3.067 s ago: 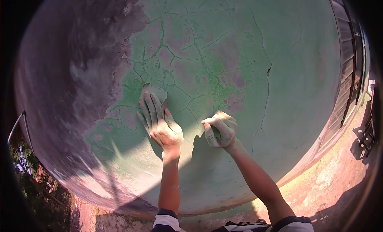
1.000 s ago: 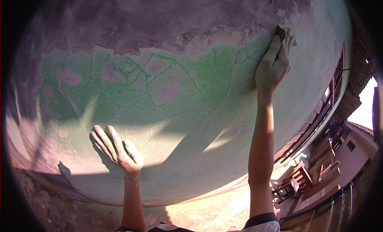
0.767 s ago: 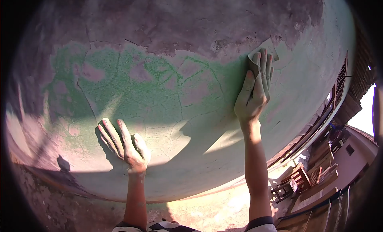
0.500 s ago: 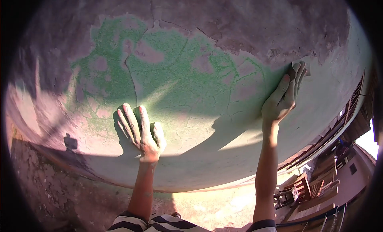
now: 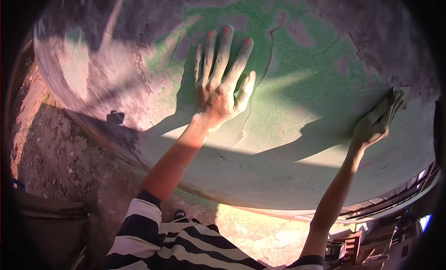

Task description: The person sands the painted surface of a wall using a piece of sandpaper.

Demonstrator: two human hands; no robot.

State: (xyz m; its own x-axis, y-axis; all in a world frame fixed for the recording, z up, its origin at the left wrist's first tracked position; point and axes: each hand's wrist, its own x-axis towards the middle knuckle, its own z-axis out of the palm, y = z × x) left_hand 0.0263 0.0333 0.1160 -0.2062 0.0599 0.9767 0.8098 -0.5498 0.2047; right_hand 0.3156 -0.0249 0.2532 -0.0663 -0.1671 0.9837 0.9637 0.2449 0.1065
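My left hand (image 5: pixel 222 79) has its fingers stretched out and spread, palm toward a cracked wall (image 5: pixel 288 112) with green, pale and purplish patches. Its fingertips lie over the edge of the green area, and whitish dust coats the skin. Further right, my right hand (image 5: pixel 375 121) is turned on its side with the fingers pressed together against the same wall. A small pale sheet, apparently sandpaper (image 5: pixel 403 90), shows at its fingertips. Most of that sheet is hidden by the fingers. A crack (image 5: pixel 271 51) runs down the wall right of my left hand.
Sunlight and shadow fall across the wall, which looks curved in this view. Below it lies bare ground (image 5: pixel 260 226), partly sunlit. Wooden furniture (image 5: pixel 355 246) stands at the lower right. A dark shape (image 5: pixel 51 219) is at the lower left.
My left hand has moved up the wall and looks larger, its fingers still spread. The view has shifted left, so the wall's patches and my right hand appear further right.
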